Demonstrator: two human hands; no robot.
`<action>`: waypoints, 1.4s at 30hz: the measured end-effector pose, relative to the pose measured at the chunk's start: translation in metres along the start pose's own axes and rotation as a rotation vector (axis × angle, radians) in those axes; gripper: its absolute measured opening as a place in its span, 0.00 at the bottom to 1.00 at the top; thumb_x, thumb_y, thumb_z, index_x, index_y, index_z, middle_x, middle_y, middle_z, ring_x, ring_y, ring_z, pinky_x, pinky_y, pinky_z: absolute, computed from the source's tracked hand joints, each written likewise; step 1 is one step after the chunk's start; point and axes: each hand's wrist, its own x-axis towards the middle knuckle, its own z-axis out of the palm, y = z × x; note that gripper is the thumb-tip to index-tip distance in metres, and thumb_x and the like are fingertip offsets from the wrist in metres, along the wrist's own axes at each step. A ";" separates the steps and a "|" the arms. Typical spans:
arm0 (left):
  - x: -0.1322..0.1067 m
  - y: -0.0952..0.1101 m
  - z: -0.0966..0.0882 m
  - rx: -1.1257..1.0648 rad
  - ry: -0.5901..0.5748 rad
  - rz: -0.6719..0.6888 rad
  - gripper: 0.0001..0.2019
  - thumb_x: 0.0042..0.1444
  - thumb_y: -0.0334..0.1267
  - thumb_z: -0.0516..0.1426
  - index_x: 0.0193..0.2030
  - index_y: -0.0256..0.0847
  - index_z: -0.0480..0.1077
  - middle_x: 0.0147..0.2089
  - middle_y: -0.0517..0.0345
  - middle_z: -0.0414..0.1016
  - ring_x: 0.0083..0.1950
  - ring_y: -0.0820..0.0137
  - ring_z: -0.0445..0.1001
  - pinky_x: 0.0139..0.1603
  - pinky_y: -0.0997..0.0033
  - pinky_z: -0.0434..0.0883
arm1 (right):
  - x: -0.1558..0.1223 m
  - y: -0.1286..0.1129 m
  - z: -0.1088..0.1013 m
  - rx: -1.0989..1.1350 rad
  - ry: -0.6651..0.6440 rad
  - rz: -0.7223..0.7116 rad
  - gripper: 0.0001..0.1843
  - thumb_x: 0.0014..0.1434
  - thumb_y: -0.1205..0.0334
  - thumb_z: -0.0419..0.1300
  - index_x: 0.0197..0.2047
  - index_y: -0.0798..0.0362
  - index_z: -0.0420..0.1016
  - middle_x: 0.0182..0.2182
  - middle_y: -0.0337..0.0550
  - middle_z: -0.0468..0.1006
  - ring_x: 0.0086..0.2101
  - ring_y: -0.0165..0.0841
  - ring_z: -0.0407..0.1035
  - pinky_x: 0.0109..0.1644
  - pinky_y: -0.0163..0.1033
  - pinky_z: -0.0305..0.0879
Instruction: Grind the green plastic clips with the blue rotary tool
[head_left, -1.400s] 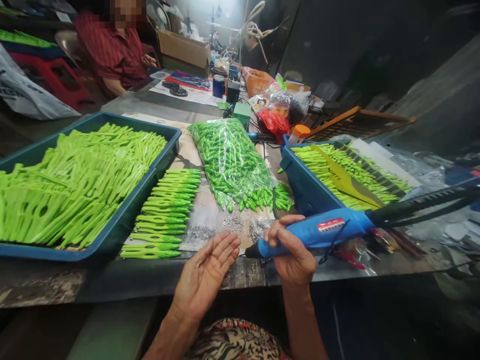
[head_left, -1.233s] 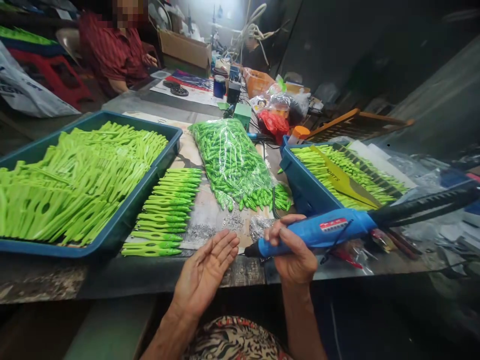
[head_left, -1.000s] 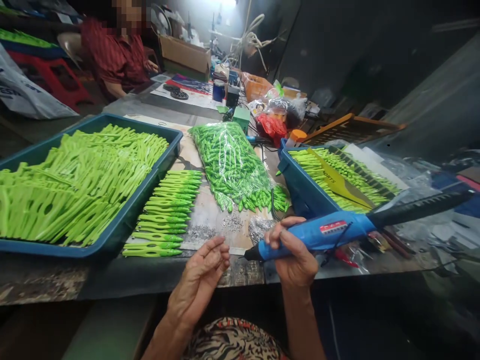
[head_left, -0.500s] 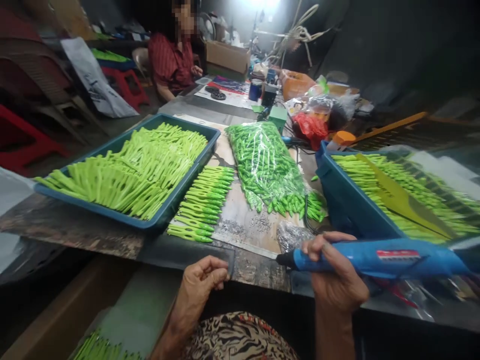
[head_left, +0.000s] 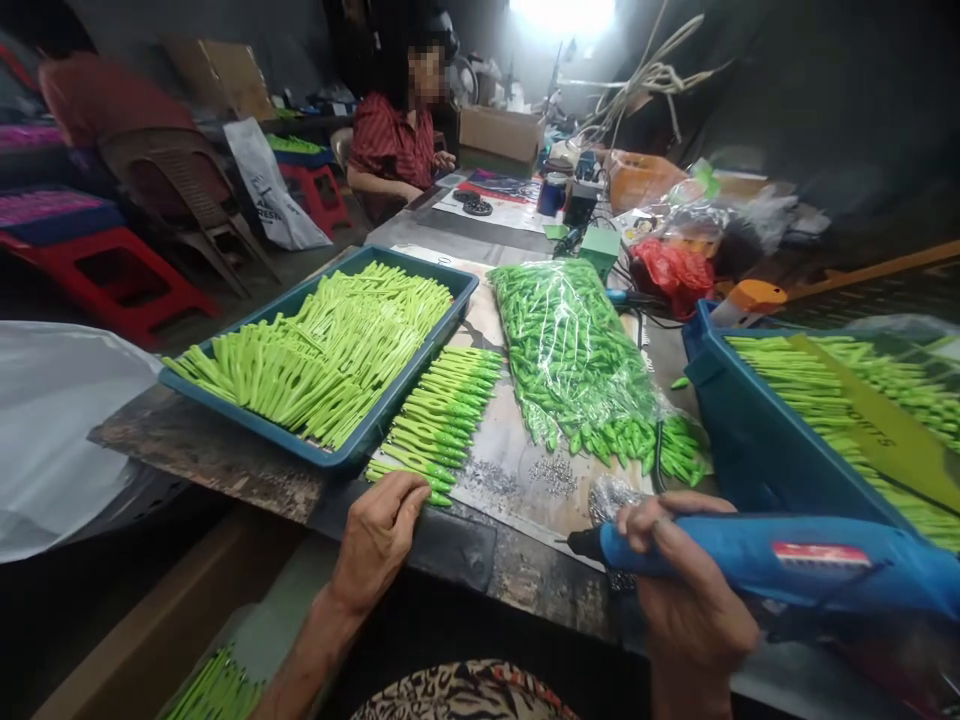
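Observation:
My left hand (head_left: 379,535) is closed at the near end of a row of light-green plastic sticks with darker green tips (head_left: 439,430). Its fingers pinch the nearest stick (head_left: 437,497), whose tip pokes out past them. In my right hand (head_left: 694,590) is a blue electric screwdriver (head_left: 750,550), held level with its black nose pointing left. Below the row, tiny metal screws (head_left: 553,474) lie scattered on a pale board (head_left: 517,505). A clear bag of green tips (head_left: 566,340) lies beyond them, some tips spilling from its near end.
A blue tray (head_left: 322,458) heaped with light-green sticks stands on the left. At right is a deeper blue bin (head_left: 757,420) holding more sticks. A small clear bag (head_left: 611,495) sits near the screwdriver's nose. Across the table sits a person in a red shirt (head_left: 394,150).
My left hand has moved forward and left from the table edge to the nearest stick of the row. The right hand still holds the screwdriver. The view has swung left.

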 end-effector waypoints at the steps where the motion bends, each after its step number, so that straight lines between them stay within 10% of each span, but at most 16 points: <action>1: 0.007 -0.002 0.002 0.017 0.006 0.040 0.06 0.58 0.32 0.51 0.33 0.38 0.67 0.31 0.57 0.70 0.35 0.71 0.69 0.38 0.72 0.65 | 0.000 0.000 -0.001 -0.005 0.003 -0.004 0.11 0.46 0.67 0.60 0.35 0.52 0.65 0.22 0.35 0.69 0.21 0.26 0.61 0.32 0.37 0.61; 17: 0.104 -0.025 0.021 0.411 -0.155 0.336 0.16 0.52 0.24 0.48 0.44 0.38 0.71 0.42 0.47 0.67 0.43 0.61 0.62 0.45 0.59 0.65 | -0.002 -0.003 -0.004 0.015 0.003 -0.025 0.10 0.46 0.66 0.60 0.35 0.51 0.66 0.21 0.35 0.69 0.20 0.26 0.61 0.30 0.37 0.60; 32: 0.110 -0.038 0.018 0.451 -0.056 0.498 0.12 0.55 0.27 0.47 0.44 0.35 0.67 0.46 0.47 0.73 0.52 0.58 0.64 0.52 0.56 0.60 | 0.004 0.001 0.009 0.003 0.031 -0.065 0.11 0.46 0.66 0.59 0.36 0.51 0.64 0.20 0.33 0.67 0.20 0.25 0.61 0.29 0.35 0.59; 42: 0.071 0.014 0.009 0.283 0.167 0.502 0.12 0.57 0.30 0.50 0.48 0.33 0.62 0.41 0.45 0.71 0.43 0.65 0.71 0.46 0.67 0.67 | 0.021 0.013 0.015 -0.061 0.125 -0.059 0.16 0.46 0.64 0.60 0.38 0.49 0.61 0.23 0.30 0.64 0.22 0.24 0.61 0.30 0.35 0.61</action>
